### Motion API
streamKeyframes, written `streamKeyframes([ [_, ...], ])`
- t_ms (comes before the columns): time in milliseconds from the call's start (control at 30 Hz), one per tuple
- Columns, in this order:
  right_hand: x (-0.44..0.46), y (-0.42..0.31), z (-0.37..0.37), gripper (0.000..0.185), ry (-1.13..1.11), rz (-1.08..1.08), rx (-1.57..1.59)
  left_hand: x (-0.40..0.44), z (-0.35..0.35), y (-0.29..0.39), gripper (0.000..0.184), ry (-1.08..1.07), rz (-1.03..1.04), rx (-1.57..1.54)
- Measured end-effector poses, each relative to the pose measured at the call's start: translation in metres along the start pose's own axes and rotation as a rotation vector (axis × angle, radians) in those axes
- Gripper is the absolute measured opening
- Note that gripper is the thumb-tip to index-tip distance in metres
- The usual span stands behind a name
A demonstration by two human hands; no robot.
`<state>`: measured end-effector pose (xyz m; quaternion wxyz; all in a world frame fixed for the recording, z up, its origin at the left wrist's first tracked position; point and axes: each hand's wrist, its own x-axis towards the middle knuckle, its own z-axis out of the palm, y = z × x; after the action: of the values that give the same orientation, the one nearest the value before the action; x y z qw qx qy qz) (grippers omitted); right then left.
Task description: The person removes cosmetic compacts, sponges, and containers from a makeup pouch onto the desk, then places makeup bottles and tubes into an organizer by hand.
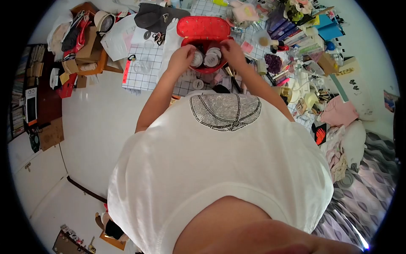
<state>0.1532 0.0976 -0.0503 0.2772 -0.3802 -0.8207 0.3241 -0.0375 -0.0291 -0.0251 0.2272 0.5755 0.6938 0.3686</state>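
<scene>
A red case [204, 27] stands with its lid raised on the gridded table, at the top middle of the head view. Inside lie several round whitish containers [212, 59], some stacked against each other. My left hand [182, 58] is at the left side of the case, fingers bent round its rim, close to a round container [197, 59]. At the right side, my right hand [232, 52] has its fingertips bent over the rim. Parts of the fingers of both hands are hidden by the case and are small in view. Another round lid-like piece [197, 84] lies before the case.
A dark cap [157, 17] lies left of the case on the gridded table cover [144, 78]. Makeup brushes [235, 80], a purple flower-like cluster [273, 63], books [285, 29] and many small items crowd the right side. A cardboard box [89, 45] stands at the far left.
</scene>
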Motion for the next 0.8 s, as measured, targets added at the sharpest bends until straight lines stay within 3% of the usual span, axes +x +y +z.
streamKeyframes([
  [133,-0.012,0.021,-0.034,0.022,0.184,-0.194,-0.275,0.005,0.005,-0.007,0.024,0.061,0.121,0.259],
  [200,-0.024,0.036,-0.037,0.024,0.101,0.062,-0.058,0.002,0.010,-0.005,0.025,0.192,0.155,0.418],
  [233,-0.030,0.042,-0.037,0.025,0.061,0.187,0.052,0.002,0.013,-0.010,0.027,0.159,0.073,0.396],
  [333,-0.042,0.054,-0.038,0.026,-0.049,0.293,0.160,-0.004,0.015,-0.012,0.030,0.214,0.079,0.491],
  [433,-0.053,0.051,-0.032,0.027,-0.113,0.397,0.134,-0.012,0.018,-0.017,0.038,0.158,-0.055,0.538],
  [533,-0.063,0.069,-0.011,0.027,-0.220,0.324,0.145,-0.010,0.021,-0.032,0.040,0.003,-0.346,0.164],
  [667,-0.069,0.069,0.008,0.026,-0.203,0.356,0.128,-0.003,0.030,-0.053,0.049,0.043,-0.180,0.154],
  [800,-0.057,0.055,0.005,0.033,-0.357,0.349,0.126,0.006,0.029,-0.055,0.052,0.136,-0.106,0.046],
])
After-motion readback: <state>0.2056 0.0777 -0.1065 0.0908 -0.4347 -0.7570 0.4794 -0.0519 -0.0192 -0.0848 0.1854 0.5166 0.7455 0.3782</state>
